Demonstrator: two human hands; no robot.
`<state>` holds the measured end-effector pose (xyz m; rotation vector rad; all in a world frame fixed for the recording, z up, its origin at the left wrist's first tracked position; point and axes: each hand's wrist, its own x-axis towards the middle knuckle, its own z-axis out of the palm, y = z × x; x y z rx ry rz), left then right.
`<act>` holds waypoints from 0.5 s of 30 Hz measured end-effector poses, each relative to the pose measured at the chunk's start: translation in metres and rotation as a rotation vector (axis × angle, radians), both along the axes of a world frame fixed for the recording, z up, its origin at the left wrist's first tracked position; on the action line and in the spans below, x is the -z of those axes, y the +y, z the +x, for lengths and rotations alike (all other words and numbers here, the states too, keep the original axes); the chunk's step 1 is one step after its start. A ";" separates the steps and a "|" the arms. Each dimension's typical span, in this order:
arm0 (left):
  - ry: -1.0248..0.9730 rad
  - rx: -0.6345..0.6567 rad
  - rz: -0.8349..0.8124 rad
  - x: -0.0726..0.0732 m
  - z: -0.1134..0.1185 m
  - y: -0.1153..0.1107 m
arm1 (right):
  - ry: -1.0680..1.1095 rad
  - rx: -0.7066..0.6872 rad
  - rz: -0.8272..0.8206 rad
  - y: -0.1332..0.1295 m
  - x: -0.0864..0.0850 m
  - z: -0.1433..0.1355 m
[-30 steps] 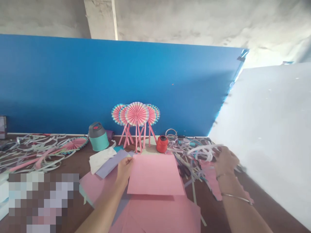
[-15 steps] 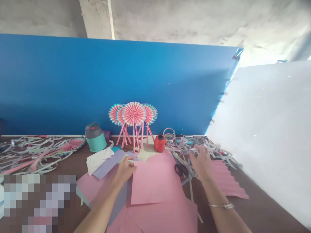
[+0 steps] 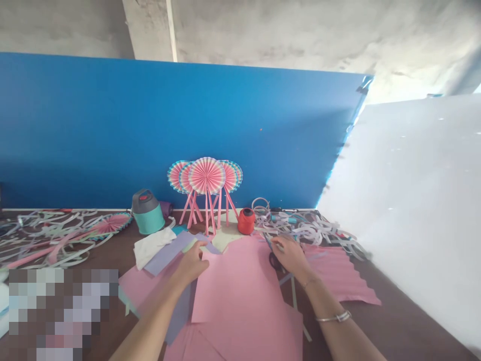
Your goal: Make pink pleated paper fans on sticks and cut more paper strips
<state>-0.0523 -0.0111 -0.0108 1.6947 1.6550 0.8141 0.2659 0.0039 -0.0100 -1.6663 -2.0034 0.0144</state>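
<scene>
At the upper left edge of a pink sheet (image 3: 225,291), my left hand (image 3: 193,263) has its thumb and forefinger on the paper's corner. More pink and purple sheets (image 3: 180,316) lie under and around it. My right hand (image 3: 291,255), with a bracelet on the wrist, is over the black-handled scissors (image 3: 274,260) to the right of the sheets. Its fingers are curled, and whatever may be between them cannot be made out. A pleated pink sheet (image 3: 343,273) lies to the right of this hand.
Several pink paper fans (image 3: 207,175) on crossed sticks stand at the back. Beside them are a teal container (image 3: 148,218) with a grey lid and a red container (image 3: 246,222). Paper strips (image 3: 311,230) are heaped at both sides, before a blue panel (image 3: 225,110).
My right hand has moved left and down from the heap of strips to the scissors. The pink sheet at my left hand has shifted slightly left.
</scene>
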 end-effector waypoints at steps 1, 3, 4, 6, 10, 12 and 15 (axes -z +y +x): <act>0.012 -0.003 0.004 -0.001 0.000 0.000 | -0.019 0.011 -0.020 -0.001 -0.002 -0.001; 0.041 -0.024 0.006 -0.003 -0.001 -0.001 | -0.057 0.054 -0.069 -0.005 -0.007 -0.004; 0.058 -0.047 0.006 -0.004 -0.001 -0.001 | -0.071 0.086 -0.098 -0.007 -0.010 -0.004; 0.103 -0.110 0.014 -0.005 0.000 -0.002 | -0.088 0.158 -0.167 -0.010 -0.016 -0.006; 0.216 -0.193 0.117 -0.006 0.003 -0.004 | -0.117 0.211 -0.315 -0.017 -0.023 -0.007; 0.219 -0.177 0.160 -0.006 0.006 -0.005 | -0.136 0.205 -0.354 -0.020 -0.024 -0.009; 0.163 -0.141 0.181 -0.009 0.011 -0.007 | -0.160 0.232 -0.365 -0.021 -0.024 -0.013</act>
